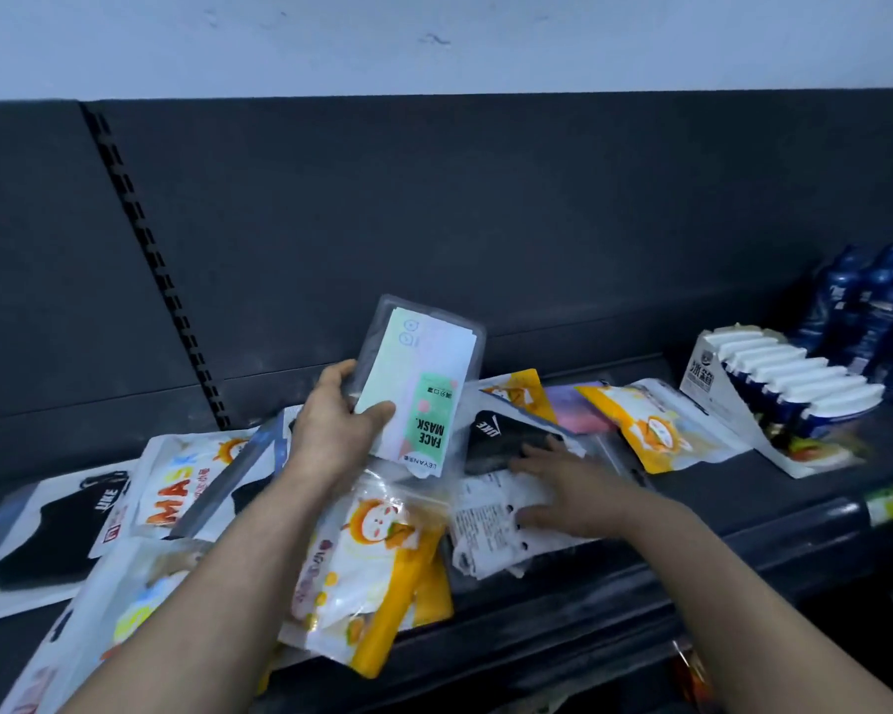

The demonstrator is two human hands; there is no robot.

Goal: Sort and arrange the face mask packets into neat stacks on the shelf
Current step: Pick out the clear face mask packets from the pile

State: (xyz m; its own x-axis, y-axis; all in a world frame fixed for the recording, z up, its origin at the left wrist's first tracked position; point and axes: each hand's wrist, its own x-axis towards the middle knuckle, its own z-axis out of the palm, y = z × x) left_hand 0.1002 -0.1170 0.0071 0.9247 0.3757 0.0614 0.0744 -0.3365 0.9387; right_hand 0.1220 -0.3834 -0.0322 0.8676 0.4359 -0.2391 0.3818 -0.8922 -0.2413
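My left hand [331,425] grips a pale green and pink packet marked FACE MASK [418,383], lifted above the dark shelf [692,507]. My right hand [568,487] rests flat, fingers spread, on a clear packet with a white printed label [491,523], its fingertips touching a black mask packet [501,435]. Yellow and white cartoon packets lie in front [377,564] and at the right [650,430]. At the left sit a white MASK packet [176,487] and another black mask packet [47,533].
A white display box of blue and white tubes [779,389] stands at the right, with dark blue bottles [872,311] behind it. The shelf's dark back panel [434,224] rises behind the packets. A pink and purple packet [578,409] lies near the back.
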